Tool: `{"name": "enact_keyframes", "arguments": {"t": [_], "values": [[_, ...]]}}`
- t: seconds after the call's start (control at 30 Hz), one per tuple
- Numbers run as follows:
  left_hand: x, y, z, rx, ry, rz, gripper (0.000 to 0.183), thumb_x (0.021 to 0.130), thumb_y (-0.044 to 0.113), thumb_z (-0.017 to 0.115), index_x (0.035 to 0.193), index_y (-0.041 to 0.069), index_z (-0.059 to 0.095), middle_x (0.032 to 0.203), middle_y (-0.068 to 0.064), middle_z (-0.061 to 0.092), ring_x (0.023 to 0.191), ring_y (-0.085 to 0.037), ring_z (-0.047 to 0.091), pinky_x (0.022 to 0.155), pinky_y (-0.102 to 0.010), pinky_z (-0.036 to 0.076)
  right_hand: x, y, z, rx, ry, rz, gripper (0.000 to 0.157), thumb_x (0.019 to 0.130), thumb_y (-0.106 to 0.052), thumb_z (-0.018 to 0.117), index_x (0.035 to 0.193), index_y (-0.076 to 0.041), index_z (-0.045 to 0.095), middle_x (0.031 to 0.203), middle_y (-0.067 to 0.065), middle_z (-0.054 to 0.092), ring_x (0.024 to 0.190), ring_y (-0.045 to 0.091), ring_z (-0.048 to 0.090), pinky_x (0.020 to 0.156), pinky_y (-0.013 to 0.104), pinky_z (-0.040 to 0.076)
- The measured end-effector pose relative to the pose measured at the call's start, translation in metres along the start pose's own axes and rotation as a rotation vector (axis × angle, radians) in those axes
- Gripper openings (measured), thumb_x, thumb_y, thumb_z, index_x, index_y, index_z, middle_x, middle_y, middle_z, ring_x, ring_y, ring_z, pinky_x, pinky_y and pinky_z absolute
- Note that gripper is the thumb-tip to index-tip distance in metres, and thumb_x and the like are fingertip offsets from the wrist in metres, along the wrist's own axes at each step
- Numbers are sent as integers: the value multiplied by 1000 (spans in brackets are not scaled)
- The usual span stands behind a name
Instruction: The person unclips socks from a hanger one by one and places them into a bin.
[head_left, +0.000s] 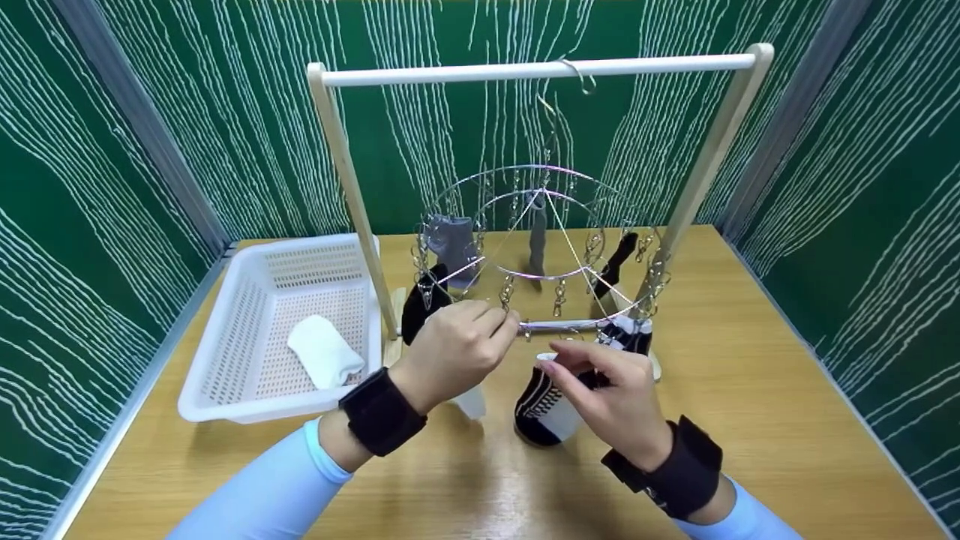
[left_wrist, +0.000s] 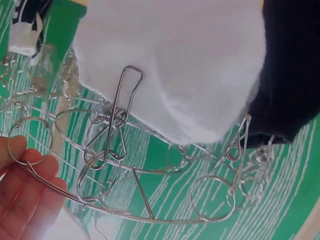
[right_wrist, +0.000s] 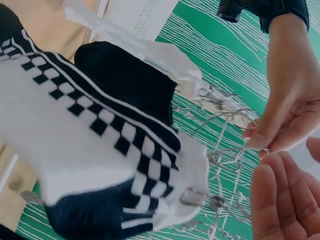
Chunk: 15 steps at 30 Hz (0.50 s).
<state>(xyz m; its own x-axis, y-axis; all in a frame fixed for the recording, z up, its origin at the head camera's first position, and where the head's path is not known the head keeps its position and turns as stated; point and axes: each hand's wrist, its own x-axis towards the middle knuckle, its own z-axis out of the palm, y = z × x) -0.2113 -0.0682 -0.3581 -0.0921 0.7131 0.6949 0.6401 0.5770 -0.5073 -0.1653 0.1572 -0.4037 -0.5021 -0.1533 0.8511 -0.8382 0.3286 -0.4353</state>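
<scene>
- Left hand (head_left: 465, 341): thumb and fingers pinched on the front of the wire hanger (head_left: 536, 166), at its rim.
- Right hand (head_left: 611, 382): holding nothing that I can see; thumb and fingertips apart, just beside the black-and-white sock (head_left: 541, 409).
- That sock hangs at the hanger's front, cuff caught in a metal clip (right_wrist: 192, 197). Soft, light, should flop. Take it by the cuff, near the clip.
- Hanger: thin, stiff wire, probably light, smooth, likely to swing and tip. Hold the outer rim; the dangling clips look prone to tangling.
- It hangs by a hook (head_left: 581, 75) on the rail (head_left: 465, 73), so a hard pull could slide or unhook it.
- Limits: left post (head_left: 345, 172) and right post (head_left: 709, 146) flank the ring; grey sock (head_left: 456, 240) behind.
- Left: basket (head_left: 262, 412), white sock (head_left: 319, 349) inside.
- Most room: over the table (head_left: 765, 375), front and right.
</scene>
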Motion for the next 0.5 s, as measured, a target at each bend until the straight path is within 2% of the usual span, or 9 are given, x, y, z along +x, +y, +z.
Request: {"name": "enact_keyframes", "arguments": {"t": [0.13, 0.27, 0.43, 0.5], "values": [[-4, -3, 1, -11, -6, -15, 6, 95, 10, 82, 99, 6, 81, 87, -1, 78, 73, -14, 70, 67, -25, 61, -2, -5, -3, -12, 58, 32, 22, 78, 14, 85, 97, 5, 80, 84, 14, 81, 72, 10, 75, 71, 13, 59], [-5, -7, 0, -21, -22, -27, 5, 96, 9, 81, 98, 5, 80, 89, -3, 78, 78, -16, 73, 72, -26, 64, -2, -5, -5, -35, 115, -19, 15, 81, 8, 87, 94, 6, 79, 84, 17, 80, 73, 11, 74, 74, 13, 59], [-7, -12, 0, -5, -39, -35, 4, 98, 6, 77, 95, 4, 78, 86, -3, 76, 78, -16, 74, 75, -26, 64, -3, -3, -5, -101, 137, -78, 17, 81, 4, 88, 93, 6, 77, 83, 16, 78, 73, 16, 72, 78, 13, 59], [-7, -14, 0, 3, -47, -40, 4, 97, 3, 76, 94, 4, 78, 84, -3, 76, 79, -16, 74, 76, -27, 65, -5, -3, -4, -120, 137, -45, 20, 77, 6, 89, 94, 4, 78, 85, 16, 79, 76, 16, 73, 81, 12, 58]]}}
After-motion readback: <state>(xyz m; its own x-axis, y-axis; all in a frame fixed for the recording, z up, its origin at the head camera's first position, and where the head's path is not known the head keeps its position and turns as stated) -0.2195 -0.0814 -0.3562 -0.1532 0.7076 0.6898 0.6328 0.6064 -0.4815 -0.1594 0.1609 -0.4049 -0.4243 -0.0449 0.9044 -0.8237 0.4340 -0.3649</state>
